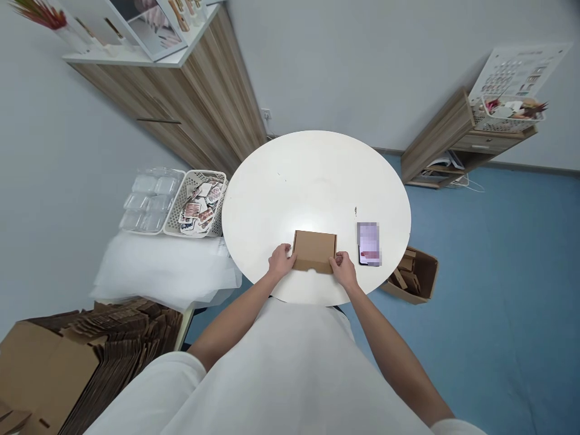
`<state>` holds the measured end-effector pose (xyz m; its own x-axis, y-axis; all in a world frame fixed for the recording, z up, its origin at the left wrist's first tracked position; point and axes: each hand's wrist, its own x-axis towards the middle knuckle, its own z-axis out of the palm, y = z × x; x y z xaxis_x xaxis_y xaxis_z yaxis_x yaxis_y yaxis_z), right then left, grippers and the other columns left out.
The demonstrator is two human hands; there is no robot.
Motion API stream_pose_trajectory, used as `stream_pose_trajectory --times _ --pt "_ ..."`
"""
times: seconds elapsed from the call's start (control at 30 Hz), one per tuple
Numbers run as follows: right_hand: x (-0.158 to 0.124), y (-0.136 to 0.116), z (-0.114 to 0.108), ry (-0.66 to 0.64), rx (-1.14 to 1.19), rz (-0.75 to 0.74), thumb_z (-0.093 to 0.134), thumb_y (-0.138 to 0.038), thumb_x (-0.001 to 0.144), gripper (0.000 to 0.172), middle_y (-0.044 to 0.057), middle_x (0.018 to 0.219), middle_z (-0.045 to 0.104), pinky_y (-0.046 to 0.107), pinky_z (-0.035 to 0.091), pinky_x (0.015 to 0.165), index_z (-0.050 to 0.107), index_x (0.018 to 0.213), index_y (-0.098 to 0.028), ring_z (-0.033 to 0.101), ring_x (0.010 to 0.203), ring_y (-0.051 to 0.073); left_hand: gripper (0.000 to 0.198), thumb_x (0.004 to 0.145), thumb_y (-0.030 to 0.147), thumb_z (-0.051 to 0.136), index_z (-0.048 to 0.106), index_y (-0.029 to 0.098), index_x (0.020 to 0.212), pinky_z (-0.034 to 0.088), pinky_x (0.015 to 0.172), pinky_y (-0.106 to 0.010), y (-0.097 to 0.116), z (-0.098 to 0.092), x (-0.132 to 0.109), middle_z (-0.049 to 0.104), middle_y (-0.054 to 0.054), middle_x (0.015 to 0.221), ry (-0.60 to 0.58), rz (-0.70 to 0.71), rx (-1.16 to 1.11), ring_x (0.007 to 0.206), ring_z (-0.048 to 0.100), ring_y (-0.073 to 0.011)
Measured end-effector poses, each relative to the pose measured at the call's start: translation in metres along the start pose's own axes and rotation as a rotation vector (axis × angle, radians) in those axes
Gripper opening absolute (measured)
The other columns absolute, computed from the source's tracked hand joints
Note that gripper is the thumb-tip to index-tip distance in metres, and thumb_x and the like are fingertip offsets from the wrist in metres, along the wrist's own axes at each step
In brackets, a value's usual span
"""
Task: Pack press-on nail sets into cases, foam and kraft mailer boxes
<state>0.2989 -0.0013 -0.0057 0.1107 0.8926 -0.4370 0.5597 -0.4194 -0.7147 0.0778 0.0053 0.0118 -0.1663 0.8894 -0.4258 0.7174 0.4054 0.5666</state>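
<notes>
Near the close edge of the round white bench [312,175], a small brown cardboard box [315,246] is lying with its lid down, between the person's two hands. The left hand [281,261] is grasping the box at its left side, with the thumb pressing near the front corner; the right hand [343,267] is gripping the opposite side in much the same way. A pale notch is showing at the middle of the front edge, and the lid is presenting a plain brown face.

Just beyond the right hand, a phone [369,241] is lying on the bench, its lit screen blurred into blocks, so its writing cannot be told. Farther right, a white board [512,69] is leaning against the wall on a small cabinet [435,136], carrying rows of pictures and lines of print too small to read. On the floor beside the bench, an open carton [428,278] is holding brown cardboard pieces.

To the left, a white basket [193,175] is holding a heap of printed cards [199,208], their lettering too small to make out. Nearer the person, translucent white sheets [167,266] are lying beside stacked brown cardboard [45,362].
</notes>
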Motion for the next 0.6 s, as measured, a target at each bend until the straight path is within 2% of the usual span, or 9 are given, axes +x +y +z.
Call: stream_pose_trajectory --times 0.17,0.27,0.4,0.5,0.6 --pt "-0.012 0.004 -0.006 0.067 -0.052 -0.192 0.044 -0.047 0.076 0.045 0.011 0.110 0.052 0.039 0.038 0.087 0.045 0.111 -0.019 0.046 0.106 0.024 0.038 0.081 0.029 0.038 0.045 0.021 0.118 0.027 0.099 -0.041 -0.009 -0.001 -0.013 0.046 -0.008 0.127 0.029 0.195 0.019 0.123 0.035 -0.0242" --pt "-0.023 0.012 -0.009 0.042 -0.130 -0.291 0.047 -0.047 0.075 0.049 0.011 0.115 0.051 0.042 0.035 0.091 0.043 0.116 -0.020 0.044 0.109 0.026 0.047 0.078 0.023 0.039 0.040 0.023 0.124 0.018 0.103 -0.047 -0.018 -0.001 -0.023 0.042 -0.006 0.132 0.000 0.293 0.035 0.128 0.026 -0.0260" --pt "-0.034 0.022 -0.004 -0.017 -0.241 -0.393 0.054 -0.045 0.071 0.061 0.010 0.118 0.050 0.046 0.032 0.094 0.036 0.124 -0.021 0.043 0.112 0.028 0.063 0.069 0.017 0.042 0.030 0.025 0.131 0.014 0.103 -0.050 -0.026 0.001 -0.031 0.040 -0.005 0.134 -0.069 0.314 0.067 0.131 0.021 -0.0277" --pt "-0.038 0.026 0.001 -0.041 -0.292 -0.404 0.055 -0.043 0.070 0.069 0.010 0.121 0.049 0.047 0.029 0.096 0.027 0.130 -0.022 0.041 0.114 0.028 0.072 0.066 0.016 0.045 0.022 0.024 0.134 0.014 0.103 -0.048 -0.027 0.003 -0.031 0.038 -0.006 0.135 -0.109 0.302 0.077 0.131 0.019 -0.0274" --pt "-0.037 0.025 0.001 -0.058 -0.303 -0.398 0.054 -0.040 0.071 0.070 0.009 0.124 0.047 0.048 0.027 0.097 0.024 0.133 -0.024 0.040 0.116 0.028 0.076 0.064 0.018 0.049 0.020 0.022 0.135 0.016 0.103 -0.047 -0.025 0.002 -0.032 0.038 -0.008 0.135 -0.113 0.306 0.068 0.131 0.021 -0.0275"
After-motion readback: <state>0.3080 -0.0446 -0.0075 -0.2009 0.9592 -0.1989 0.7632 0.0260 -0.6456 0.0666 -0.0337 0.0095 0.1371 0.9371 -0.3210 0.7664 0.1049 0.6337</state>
